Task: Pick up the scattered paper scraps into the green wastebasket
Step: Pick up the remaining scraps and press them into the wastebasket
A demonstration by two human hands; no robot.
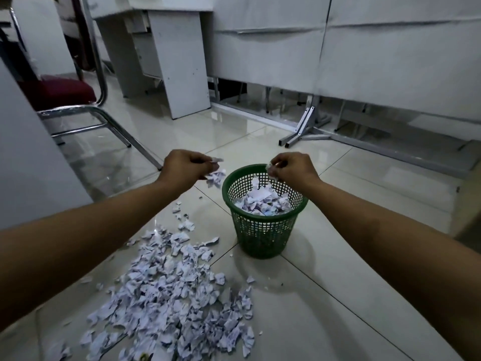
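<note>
We hold both hands over the green basket (264,212), which stands on the tiled floor (338,282) and is partly filled with scraps. Our left hand (186,166) is just left of the rim, fingers curled round a small bunch of scraps (216,177), some hanging below the hand outside the rim. Our right hand (291,168) is above the far rim, fingertips pinching what looks like a scrap or two, though the dim view leaves that unsure. The main pile (177,295) lies on the floor, near the basket on its left. The paper is light, crumpled and limp; it will drift if dropped high, so we would best gather it in loose handfuls from the pile's edge and release low.
</note>
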